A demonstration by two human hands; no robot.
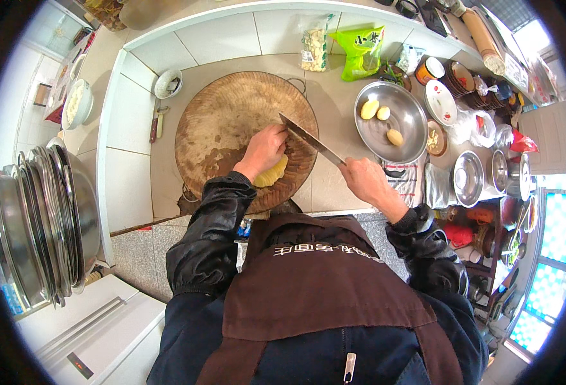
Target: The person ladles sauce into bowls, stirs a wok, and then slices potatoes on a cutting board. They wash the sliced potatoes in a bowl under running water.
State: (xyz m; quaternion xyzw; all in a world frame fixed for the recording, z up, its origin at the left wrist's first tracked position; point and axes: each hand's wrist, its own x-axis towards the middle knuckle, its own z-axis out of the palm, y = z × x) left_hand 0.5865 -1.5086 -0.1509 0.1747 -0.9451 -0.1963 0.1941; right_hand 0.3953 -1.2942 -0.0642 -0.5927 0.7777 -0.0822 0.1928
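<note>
In the head view, a round wooden chopping block (234,106) stands on the tiled counter. Sliced yellow potato (272,174) lies on its lower right part, partly under my left hand (267,148), whose fingers are bent near the knife tip. Whether those fingers pinch something is hidden. My right hand (365,179) grips the handle of a kitchen knife (314,141); the blade slants up and left over the block's right side towards my left fingertips. Right of the block, a steel bowl (406,126) holds several peeled potatoes (370,109).
At the back stand a bag of pale pieces (314,48) and a green bag (360,50). A small bowl (168,83) and a red-handled tool (154,129) lie left of the block. Plates (440,102) and steel basins (468,179) crowd the right; stacked metal trays (47,221) stand far left.
</note>
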